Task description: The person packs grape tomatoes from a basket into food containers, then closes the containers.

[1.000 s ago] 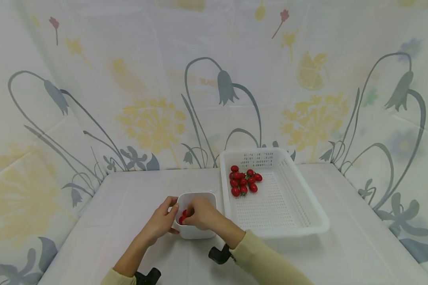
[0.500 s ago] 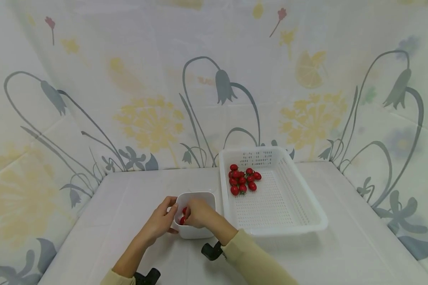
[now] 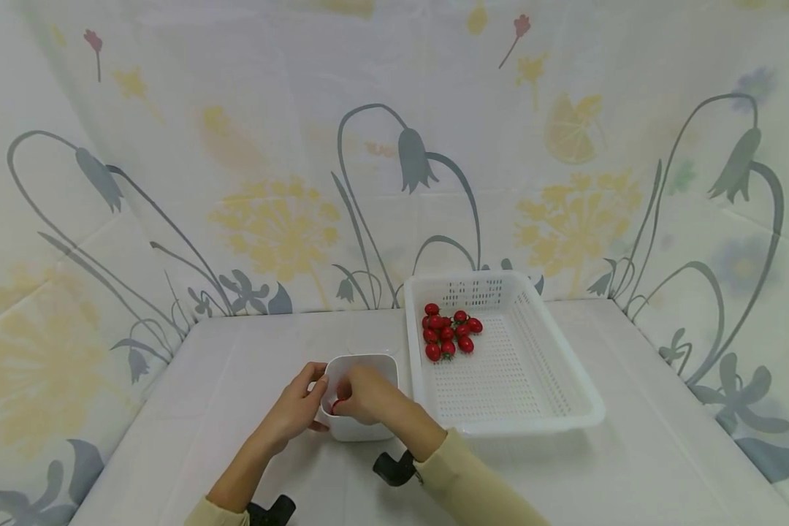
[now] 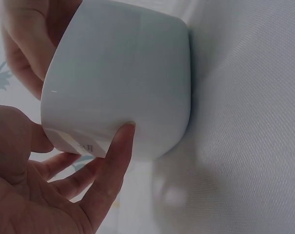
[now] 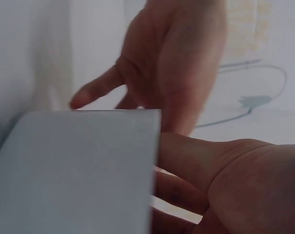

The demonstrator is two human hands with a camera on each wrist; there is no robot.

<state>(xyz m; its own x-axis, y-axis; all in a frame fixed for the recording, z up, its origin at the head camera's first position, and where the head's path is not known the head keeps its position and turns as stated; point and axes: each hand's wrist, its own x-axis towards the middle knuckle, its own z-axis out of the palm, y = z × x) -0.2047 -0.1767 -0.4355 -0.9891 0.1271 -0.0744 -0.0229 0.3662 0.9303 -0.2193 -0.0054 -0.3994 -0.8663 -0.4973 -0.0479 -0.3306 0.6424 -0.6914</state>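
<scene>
A small white square container (image 3: pixel 363 431) stands on the table. My left hand (image 3: pixel 296 408) grips its left side, the thumb at the rim and the fingers spread along the wall; the left wrist view shows a fingertip (image 4: pixel 125 131) pressed against the side. My right hand (image 3: pixel 368 394) reaches down into the container with bent fingers. Beside its fingertips a sliver of a red cherry tomato (image 3: pixel 337 404) shows at the container's near left corner. The right fingertips are mostly hidden, and I cannot tell whether they pinch the tomato.
Right of the container sits a large white perforated basket (image 3: pixel 585 394). Several cherry tomatoes (image 3: pixel 447 334) cluster at its back left. Behind the white-covered table (image 3: pixel 250 351) hangs a flower-patterned sheet (image 3: pixel 394 146). A black camera mount is on each wrist.
My right hand stays inside the container and shifts slightly; its fingers now cover most of the red tomatoes seen there earlier. The left hand keeps its grip. The basket's tomatoes look unchanged.
</scene>
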